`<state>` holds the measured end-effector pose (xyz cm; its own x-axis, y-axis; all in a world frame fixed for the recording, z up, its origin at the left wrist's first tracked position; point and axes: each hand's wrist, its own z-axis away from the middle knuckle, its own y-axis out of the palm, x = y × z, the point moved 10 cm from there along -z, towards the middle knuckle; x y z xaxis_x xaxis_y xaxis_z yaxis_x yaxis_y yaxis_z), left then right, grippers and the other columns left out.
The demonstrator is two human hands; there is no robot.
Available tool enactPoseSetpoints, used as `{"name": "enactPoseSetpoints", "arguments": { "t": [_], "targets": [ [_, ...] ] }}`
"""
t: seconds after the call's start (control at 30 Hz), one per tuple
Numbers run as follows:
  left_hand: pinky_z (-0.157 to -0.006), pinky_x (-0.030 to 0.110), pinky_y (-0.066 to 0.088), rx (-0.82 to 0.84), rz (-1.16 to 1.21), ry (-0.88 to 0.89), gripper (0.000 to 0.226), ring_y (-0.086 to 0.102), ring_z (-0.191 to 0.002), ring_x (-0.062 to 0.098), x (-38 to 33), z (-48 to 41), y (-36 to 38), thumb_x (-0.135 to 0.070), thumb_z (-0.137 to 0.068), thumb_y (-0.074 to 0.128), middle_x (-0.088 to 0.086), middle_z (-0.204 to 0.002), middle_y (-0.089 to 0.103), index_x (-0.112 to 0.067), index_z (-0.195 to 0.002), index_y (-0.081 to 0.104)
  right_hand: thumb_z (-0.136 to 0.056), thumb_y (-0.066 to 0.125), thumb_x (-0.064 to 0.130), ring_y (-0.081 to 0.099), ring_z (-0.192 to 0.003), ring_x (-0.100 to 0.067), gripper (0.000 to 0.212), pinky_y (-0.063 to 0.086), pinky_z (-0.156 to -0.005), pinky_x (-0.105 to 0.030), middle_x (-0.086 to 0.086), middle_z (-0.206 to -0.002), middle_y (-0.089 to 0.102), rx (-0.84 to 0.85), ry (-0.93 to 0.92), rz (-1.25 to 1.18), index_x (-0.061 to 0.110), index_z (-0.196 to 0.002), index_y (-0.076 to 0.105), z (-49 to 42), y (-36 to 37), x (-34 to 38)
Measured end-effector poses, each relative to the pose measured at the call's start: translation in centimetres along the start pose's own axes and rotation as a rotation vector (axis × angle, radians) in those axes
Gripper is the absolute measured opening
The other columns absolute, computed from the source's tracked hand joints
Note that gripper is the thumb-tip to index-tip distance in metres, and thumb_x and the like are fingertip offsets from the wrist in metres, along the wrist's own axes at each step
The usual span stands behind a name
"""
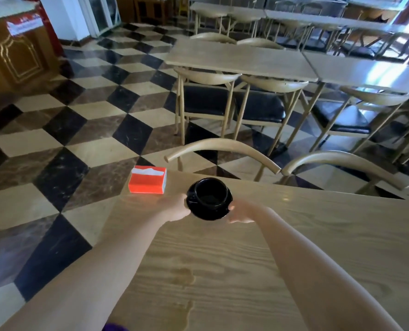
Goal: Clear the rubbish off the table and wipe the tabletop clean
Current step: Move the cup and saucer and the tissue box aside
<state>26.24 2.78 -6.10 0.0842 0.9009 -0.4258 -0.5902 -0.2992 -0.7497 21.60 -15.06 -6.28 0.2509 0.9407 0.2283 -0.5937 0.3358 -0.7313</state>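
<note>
A long pale wooden table point(294, 235) with strong grain fills the lower right of the view. A wet streak point(186, 290) lies on it between the two forearms, close to the person. Beyond the table's far edge stand two curved-back wooden chairs point(222, 149), and past them more tables and dark-seated chairs in rows. The floor point(55, 144) is a cube-pattern tiling in black, brown and cream. A wooden counter point(19, 56) stands at the far left.

Both arms reach forward to a black saucer point(208, 210) carrying a black cup point(210, 192), near the table's far edge. The left hand point(174, 209) grips the saucer's left rim, thumb on top. The right hand point(240, 215) grips the right rim, thumb tip showing on the edge; the fingers of both hands are hidden under the saucer. The saucer sits directly between the two hands, the cup upright in its middle. Whether the saucer rests on the wood or is lifted clear cannot be told.

Just left of the left hand, at the table's corner, lies an orange tissue box point(147, 180) with white paper showing at its top slot, near the saucer but apart from it.
</note>
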Motion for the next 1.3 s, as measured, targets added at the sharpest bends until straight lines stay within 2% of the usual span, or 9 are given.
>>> {"name": "enactPoseSetpoints", "arguments": {
  "t": [0.07,0.1,0.2,0.4,0.53,0.73,0.97,1.17,1.3],
  "targets": [
    [-0.068,0.029,0.049,-0.053,-0.011,-0.019,0.013,0.058,-0.065,0.023,-0.2,-2.3,0.4,-0.019,-0.088,0.041,0.007,-0.08,0.06,-0.023,-0.083,0.053,-0.088,0.061,0.025,0.053,-0.119,-0.028,0.051,0.045,-0.095,-0.035,-0.009,-0.129,0.058,-0.059,0.005,-0.074,0.013,-0.135,0.046,-1.7,-0.2,-0.9],
    [-0.058,0.026,0.042,-0.079,0.025,-0.042,0.014,0.053,-0.058,0.021,0.0,-3.2,0.6,-0.017,-0.088,0.04,0.004,-0.069,0.054,-0.024,-0.077,0.046,-0.09,0.059,0.022,0.054,-0.118,-0.029,0.051,0.045,-0.094,-0.036,-0.011,-0.129,0.057,-0.082,0.015,-0.113,0.012,-0.137,0.043,-2.3,-0.3,-1.2],
    [-0.046,0.025,0.032,-0.101,0.179,-0.11,0.022,0.044,-0.051,0.014,1.1,-6.2,2.0,-0.012,-0.087,0.038,0.0,-0.061,0.046,-0.015,-0.108,0.043,-0.092,0.055,0.021,0.053,-0.119,-0.031,0.056,0.047,-0.091,-0.036,-0.014,-0.135,0.05,-0.14,0.094,-0.285,0.009,-0.141,0.033,-4.6,-0.3,-2.9],
    [-0.071,0.031,0.048,-0.164,0.313,-0.121,0.053,0.063,-0.089,0.028,2.3,-9.1,2.9,-0.011,-0.089,0.039,0.009,-0.105,0.063,-0.013,-0.141,0.031,-0.09,0.055,0.014,0.061,-0.105,-0.032,0.047,0.053,-0.081,-0.036,-0.016,-0.119,0.06,-0.171,0.16,-0.506,0.007,-0.134,0.04,-8.0,1.0,-4.1],
    [-0.08,0.047,0.056,-0.16,0.34,-0.003,0.028,0.067,-0.084,0.028,2.5,-10.6,2.9,-0.02,-0.088,0.038,0.006,-0.097,0.068,-0.019,-0.111,0.055,-0.091,0.052,0.006,0.069,-0.083,-0.031,0.038,0.061,-0.068,-0.038,-0.018,-0.112,0.063,-0.181,0.196,-0.782,0.008,-0.128,0.046,-8.8,2.1,-4.8],
    [-0.071,0.046,0.06,-0.125,0.49,0.038,0.03,0.071,-0.078,0.029,1.9,-10.1,2.6,-0.019,-0.092,0.045,0.009,-0.102,0.07,-0.018,-0.12,0.058,-0.085,0.041,-0.01,0.071,-0.082,-0.033,0.041,0.06,-0.074,-0.046,-0.014,-0.104,0.064,-0.297,0.266,-0.936,0.006,-0.118,0.059,-8.8,2.6,-5.5],
    [-0.072,0.048,0.059,-0.086,0.429,0.065,0.027,0.072,-0.072,0.028,0.5,-9.1,2.9,-0.016,-0.089,0.047,0.006,-0.094,0.072,-0.021,-0.111,0.062,-0.082,0.04,-0.011,0.069,-0.057,-0.024,0.043,0.061,-0.065,-0.036,-0.007,-0.085,0.065,-0.355,0.3,-0.958,0.006,-0.113,0.063,-6.2,3.5,-7.1],
    [-0.059,0.034,0.058,-0.015,0.498,0.097,0.023,0.063,-0.078,0.03,-4.3,-8.3,3.8,-0.005,-0.094,0.043,0.015,-0.105,0.063,-0.01,-0.114,0.052,-0.082,0.042,-0.013,0.068,-0.058,-0.028,0.04,0.061,-0.07,-0.042,-0.01,-0.087,0.066,-0.406,0.336,-1.027,0.004,-0.11,0.064,-1.7,2.8,-10.0],
    [-0.073,0.051,0.058,-0.026,0.409,0.172,0.025,0.068,-0.081,0.034,-8.1,-7.4,4.4,-0.011,-0.089,0.045,0.014,-0.091,0.071,-0.016,-0.102,0.065,-0.083,0.041,-0.014,0.071,-0.078,-0.04,0.035,0.061,-0.059,-0.037,-0.016,-0.089,0.065,-0.446,0.352,-1.033,0.001,-0.104,0.065,1.6,1.4,-12.8]
  ]
}}
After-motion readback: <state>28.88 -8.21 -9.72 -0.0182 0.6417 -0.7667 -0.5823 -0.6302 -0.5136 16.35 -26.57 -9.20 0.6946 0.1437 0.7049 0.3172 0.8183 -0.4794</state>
